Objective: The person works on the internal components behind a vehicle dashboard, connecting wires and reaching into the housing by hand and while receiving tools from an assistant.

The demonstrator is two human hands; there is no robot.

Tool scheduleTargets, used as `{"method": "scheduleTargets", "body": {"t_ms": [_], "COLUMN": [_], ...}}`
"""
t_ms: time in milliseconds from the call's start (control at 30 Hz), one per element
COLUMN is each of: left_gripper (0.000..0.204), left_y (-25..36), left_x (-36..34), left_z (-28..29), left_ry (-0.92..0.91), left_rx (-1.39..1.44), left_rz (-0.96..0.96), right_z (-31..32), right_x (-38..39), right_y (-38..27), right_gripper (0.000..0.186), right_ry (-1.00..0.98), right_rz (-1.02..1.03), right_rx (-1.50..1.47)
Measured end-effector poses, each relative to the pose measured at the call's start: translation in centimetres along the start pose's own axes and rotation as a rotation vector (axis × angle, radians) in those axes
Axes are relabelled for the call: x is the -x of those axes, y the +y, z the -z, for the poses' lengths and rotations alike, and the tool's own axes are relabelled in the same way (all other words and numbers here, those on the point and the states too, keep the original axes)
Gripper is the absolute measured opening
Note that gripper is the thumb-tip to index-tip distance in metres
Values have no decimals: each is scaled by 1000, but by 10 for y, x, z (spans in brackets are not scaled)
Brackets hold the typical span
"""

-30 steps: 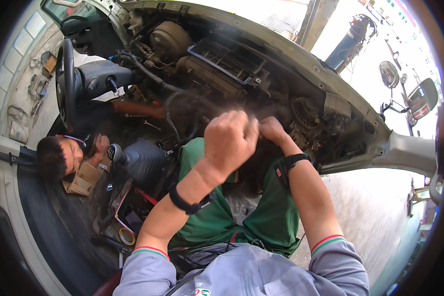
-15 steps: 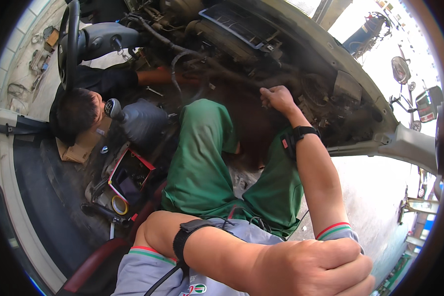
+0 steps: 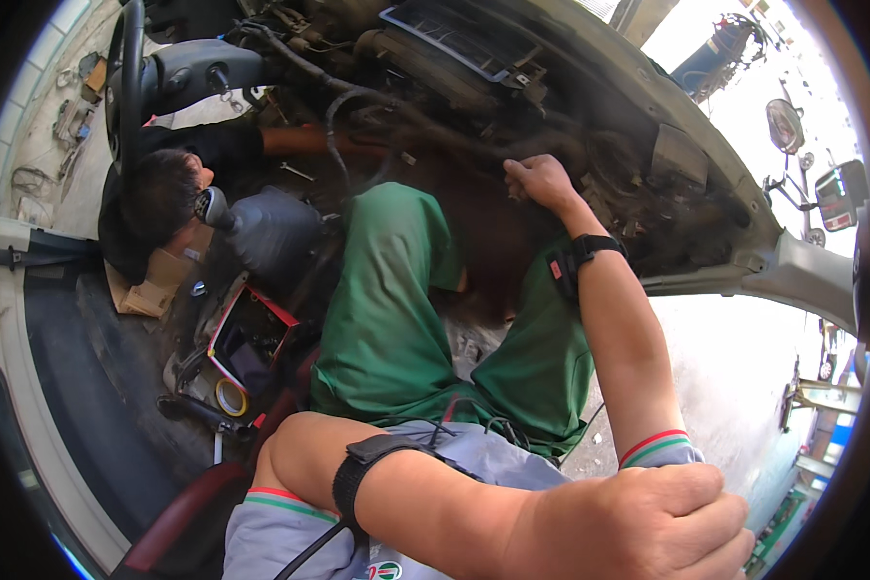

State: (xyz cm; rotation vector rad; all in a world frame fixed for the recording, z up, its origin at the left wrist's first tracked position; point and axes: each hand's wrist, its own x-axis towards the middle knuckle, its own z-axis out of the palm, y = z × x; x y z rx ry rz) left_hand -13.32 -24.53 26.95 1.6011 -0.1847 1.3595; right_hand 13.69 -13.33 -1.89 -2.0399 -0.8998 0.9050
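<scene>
My left forearm crosses in front of my body, and my left hand (image 3: 648,527) is closed in a fist at the lower right. Whatever that fist may hold is hidden. My right arm reaches up beyond my right knee. There my right hand (image 3: 543,184) is closed, thumb against curled fingers, beside the dark, stripped dashboard cavity (image 3: 454,135). Anything in its grip is too small or hidden to name. Both of my forearms wear black straps. My green trousers (image 3: 391,290) fill the middle of the view.
A co-worker (image 3: 155,203) lies at the left, one arm stretched under the dashboard near a wrench (image 3: 298,172). The gear lever (image 3: 215,206), steering wheel (image 3: 126,87), red-edged tray (image 3: 285,317) and yellow tape roll (image 3: 230,396) are left of my legs. Hanging cables (image 3: 334,126) cross the cavity.
My left fist has moved slightly to the right. The view has shifted a little, while my right hand stays at nearly the same spot by the cavity, still closed.
</scene>
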Motion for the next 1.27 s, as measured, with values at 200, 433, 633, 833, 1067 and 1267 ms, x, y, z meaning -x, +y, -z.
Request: {"method": "scheduleTargets", "body": {"t_ms": [200,433,633,833,1067,1267], "left_gripper": [23,24,36,33,25,14], "left_y": [-5,-31,-30,-9,9,9], "left_x": [15,31,70,168,280,339], "left_z": [11,79,192,287,312,325], "left_ry": [119,-325,-27,482,467,507], "left_rx": [-146,-348,-701,-574,-719,-869], "left_rz": [-120,-165,653,1176,1492,1472], "right_z": [-2,-4,1,6,6,2], "right_x": [-1,-1,-5,-3,-2,3], "right_y": [-1,4,17,-1,-2,-11], "right_gripper": [36,35,40,42,40,41], "right_ry": [-13,-26,-45,-143,-183,-174], "right_rz": [-29,-12,68,123,-48,-94], "right_rx": [-4,-30,28,88,72,97]}}
